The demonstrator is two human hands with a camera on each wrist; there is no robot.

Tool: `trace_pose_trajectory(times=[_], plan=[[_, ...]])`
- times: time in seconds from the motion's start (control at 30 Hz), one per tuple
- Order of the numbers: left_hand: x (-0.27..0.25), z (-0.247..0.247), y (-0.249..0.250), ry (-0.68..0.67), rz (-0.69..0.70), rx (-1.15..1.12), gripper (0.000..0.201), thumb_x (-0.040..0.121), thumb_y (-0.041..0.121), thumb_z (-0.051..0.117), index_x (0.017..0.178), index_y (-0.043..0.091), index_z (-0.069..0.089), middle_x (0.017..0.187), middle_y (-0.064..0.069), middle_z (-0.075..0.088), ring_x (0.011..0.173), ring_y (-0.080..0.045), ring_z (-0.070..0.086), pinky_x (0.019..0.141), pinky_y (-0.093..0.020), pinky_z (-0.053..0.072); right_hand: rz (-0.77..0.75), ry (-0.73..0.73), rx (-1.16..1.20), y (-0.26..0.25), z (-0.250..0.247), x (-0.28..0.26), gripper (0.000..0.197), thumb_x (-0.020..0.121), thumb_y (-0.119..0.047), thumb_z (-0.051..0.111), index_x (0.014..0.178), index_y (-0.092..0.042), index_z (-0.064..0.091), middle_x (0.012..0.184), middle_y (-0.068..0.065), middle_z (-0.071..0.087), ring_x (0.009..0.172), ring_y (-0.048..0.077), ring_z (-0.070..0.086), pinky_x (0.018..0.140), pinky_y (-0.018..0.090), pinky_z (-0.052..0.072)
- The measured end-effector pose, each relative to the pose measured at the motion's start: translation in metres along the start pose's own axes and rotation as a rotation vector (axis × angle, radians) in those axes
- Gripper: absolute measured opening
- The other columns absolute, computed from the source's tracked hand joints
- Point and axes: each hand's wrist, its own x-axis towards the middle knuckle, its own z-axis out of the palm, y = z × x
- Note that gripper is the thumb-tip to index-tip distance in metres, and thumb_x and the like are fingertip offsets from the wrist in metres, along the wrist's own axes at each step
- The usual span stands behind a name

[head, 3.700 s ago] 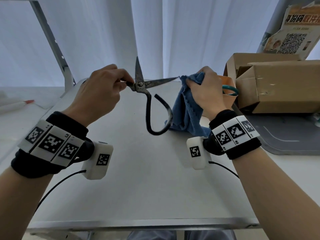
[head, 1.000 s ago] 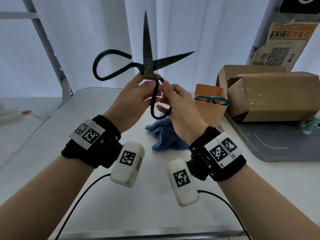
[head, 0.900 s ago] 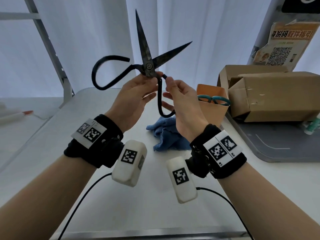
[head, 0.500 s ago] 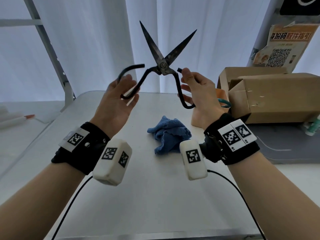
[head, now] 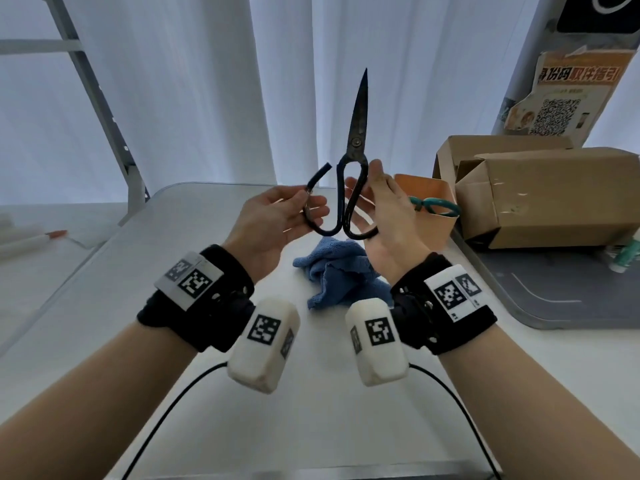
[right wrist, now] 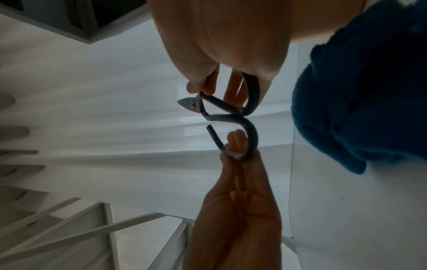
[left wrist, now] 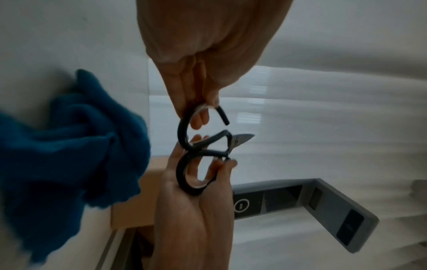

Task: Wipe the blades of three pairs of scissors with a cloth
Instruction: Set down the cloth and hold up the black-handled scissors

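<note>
Black iron scissors [head: 355, 140] stand upright above the table with the blades closed and the tip up. My left hand [head: 310, 206] pinches the left handle loop between thumb and fingers. My right hand [head: 363, 190] holds the right loop, thumb on its outer side. The left wrist view shows the scissors [left wrist: 203, 146] between my left hand [left wrist: 196, 104] and right hand [left wrist: 208, 175]. The right wrist view shows the same scissors [right wrist: 231, 113]. The blue cloth [head: 336, 275] lies crumpled on the white table [head: 173, 306], under my hands and untouched. Teal-handled scissors [head: 437, 206] stick out of an orange holder [head: 424, 183].
Cardboard boxes [head: 547, 195] sit at the right on a grey tray [head: 554, 299], just behind the holder. A small bottle [head: 627, 254] lies beside the boxes. A pen [head: 38, 237] lies far left. White curtains hang behind the table.
The blades, spread wide half a second ago, are now closed. My hands came together and brought the two handle loops side by side. The cloth stayed on the table.
</note>
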Motion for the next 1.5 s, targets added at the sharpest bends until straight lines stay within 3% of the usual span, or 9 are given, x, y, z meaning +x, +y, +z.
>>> trace_pose_trajectory(times=[0.1, 0.17, 0.37, 0.47, 0.63, 0.83, 1.03, 1.23, 1.5], plan=[[0.002, 0.007, 0.008, -0.009, 0.018, 0.003, 0.011, 0.1, 0.003, 0.054, 0.108, -0.001, 0.061, 0.093, -0.014, 0.075, 0.088, -0.027, 0.076, 0.074, -0.031, 0.061, 0.005, 0.033, -0.011, -0.004, 0.003, -0.001, 0.027, 0.1, -0.041, 0.055, 0.088, -0.017, 0.059, 0.092, 0.004, 0.07, 0.104, 0.031, 0.07, 0.094, 0.046, 0.056], [0.004, 0.01, 0.015, -0.019, 0.014, 0.024, 0.011, 0.101, 0.003, 0.053, 0.107, -0.001, 0.061, 0.091, -0.014, 0.074, 0.087, -0.026, 0.076, 0.074, -0.03, 0.061, 0.017, 0.06, -0.039, -0.012, 0.003, 0.001, 0.025, 0.101, -0.039, 0.053, 0.099, -0.014, 0.056, 0.085, 0.003, 0.068, 0.085, 0.031, 0.072, 0.09, 0.049, 0.057], [0.015, 0.041, 0.028, -0.156, -0.058, -0.064, 0.012, 0.099, 0.002, 0.056, 0.111, 0.003, 0.058, 0.082, -0.011, 0.071, 0.076, -0.019, 0.073, 0.072, -0.026, 0.059, -0.146, 0.135, -0.134, -0.047, -0.011, 0.009, 0.009, 0.097, -0.017, 0.053, 0.105, -0.012, 0.053, 0.075, 0.005, 0.058, 0.065, 0.021, 0.063, 0.078, 0.045, 0.058], [0.026, 0.063, 0.029, -0.189, -0.108, -0.061, 0.014, 0.099, 0.0, 0.057, 0.111, 0.004, 0.06, 0.079, -0.01, 0.07, 0.072, -0.017, 0.072, 0.069, -0.025, 0.059, -0.129, 0.166, -0.14, -0.062, -0.031, 0.01, 0.013, 0.092, -0.023, 0.055, 0.087, -0.012, 0.059, 0.058, -0.001, 0.059, 0.05, 0.014, 0.06, 0.069, 0.04, 0.055], [0.044, 0.088, 0.017, -0.151, -0.239, 0.005, 0.005, 0.095, 0.002, 0.061, 0.099, 0.002, 0.063, 0.08, -0.013, 0.066, 0.06, -0.018, 0.068, 0.064, -0.023, 0.059, -0.026, 0.245, -0.299, -0.068, -0.062, 0.01, 0.031, 0.088, -0.037, 0.059, 0.103, -0.01, 0.066, 0.082, 0.004, 0.064, 0.05, 0.012, 0.051, 0.046, 0.022, 0.041], [0.053, 0.092, -0.006, -0.143, -0.327, 0.048, 0.011, 0.1, 0.01, 0.056, 0.095, 0.002, 0.06, 0.078, -0.011, 0.06, 0.057, -0.016, 0.062, 0.057, -0.022, 0.056, 0.032, 0.285, -0.274, -0.062, -0.074, 0.01, 0.023, 0.091, -0.038, 0.054, 0.099, -0.016, 0.053, 0.064, -0.004, 0.039, 0.046, 0.009, 0.033, 0.042, 0.022, 0.034], [0.053, 0.098, -0.014, -0.192, -0.315, 0.177, 0.013, 0.098, 0.02, 0.063, 0.097, 0.008, 0.062, 0.083, -0.01, 0.065, 0.066, -0.019, 0.065, 0.061, -0.024, 0.058, 0.018, 0.379, -0.247, -0.045, -0.074, 0.013, 0.024, 0.092, -0.037, 0.056, 0.091, -0.014, 0.06, 0.083, 0.004, 0.058, 0.074, 0.017, 0.058, 0.074, 0.035, 0.055], [0.055, 0.099, -0.016, -0.235, -0.328, 0.301, 0.01, 0.094, 0.026, 0.066, 0.098, 0.016, 0.065, 0.1, -0.009, 0.07, 0.088, -0.022, 0.066, 0.078, -0.029, 0.054, 0.006, 0.426, -0.243, -0.039, -0.078, 0.028, 0.016, 0.094, -0.027, 0.056, 0.082, -0.016, 0.054, 0.095, 0.008, 0.057, 0.101, 0.025, 0.06, 0.105, 0.043, 0.046], [0.059, 0.098, -0.014, -0.325, -0.336, 0.418, 0.022, 0.094, 0.033, 0.067, 0.112, 0.019, 0.066, 0.126, -0.009, 0.069, 0.096, -0.021, 0.067, 0.093, -0.034, 0.05, -0.008, 0.401, -0.151, -0.045, -0.086, 0.034, 0.017, 0.094, -0.02, 0.057, 0.108, -0.011, 0.058, 0.113, 0.011, 0.064, 0.108, 0.022, 0.065, 0.076, 0.026, 0.055]])
